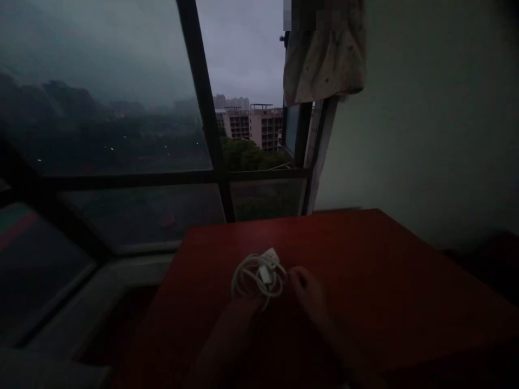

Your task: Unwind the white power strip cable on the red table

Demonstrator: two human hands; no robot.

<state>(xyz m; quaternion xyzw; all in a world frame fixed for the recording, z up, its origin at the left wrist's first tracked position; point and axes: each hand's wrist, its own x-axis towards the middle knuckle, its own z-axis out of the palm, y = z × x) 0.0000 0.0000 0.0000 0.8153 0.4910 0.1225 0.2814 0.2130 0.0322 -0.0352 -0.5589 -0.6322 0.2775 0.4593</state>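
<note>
A white power cord lies in loose loops on the reddish-brown table. At the back of the coil is a white block with small dark marks, and a smaller white plug-like piece sits among the loops. My left hand is closed around the cord at the near left side of the coil; deep shadow hides most of its fingers. On the right, my right hand has its thumb and forefinger pinched together at the coil's right edge, where a loop meets the fingertips.
Dark-framed windows stand behind and left of the table, with buildings outside. A pale curtain hangs at the upper right beside a pale wall. A light ledge runs below the windows. The room is dim.
</note>
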